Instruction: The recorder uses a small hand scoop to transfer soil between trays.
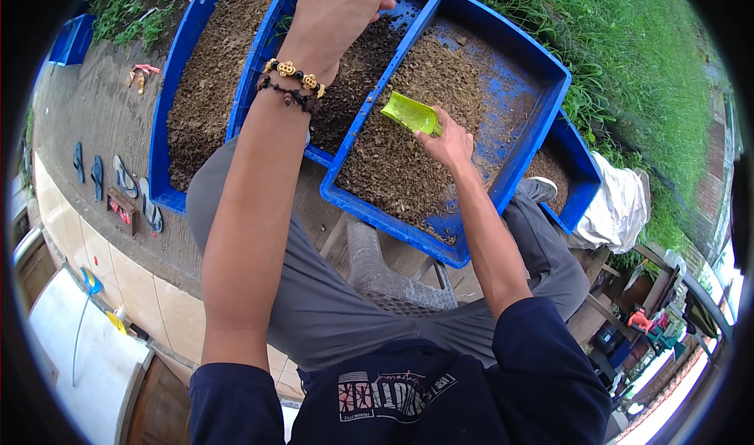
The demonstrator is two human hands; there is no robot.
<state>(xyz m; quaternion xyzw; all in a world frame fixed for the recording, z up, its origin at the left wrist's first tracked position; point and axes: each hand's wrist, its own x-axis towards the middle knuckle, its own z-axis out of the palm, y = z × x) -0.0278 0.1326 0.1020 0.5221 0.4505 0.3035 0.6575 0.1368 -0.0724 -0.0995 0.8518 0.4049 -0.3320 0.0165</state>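
Observation:
My right hand (446,140) grips the handle of a lime-green hand scoop (410,113). The scoop hangs over a blue tray (542,142) partly covered with brown, crumbly soil-like material (393,170), and its trough looks nearly bare. My left hand (339,9), with beaded bracelets on the wrist, is raised at the top edge over the neighbouring blue tray of darker material (357,84). Its fingers are curled together, partly cut off by the picture's edge; whatever they may hold is hidden.
Another soil-filled blue tray (161,150) lies to the left, and a smaller one (585,186) to the right beside a white sack (616,205). A woven chair or stool (385,276) shows between my knees. Sandals (149,205) lie on the concrete; grass (628,52) borders the right.

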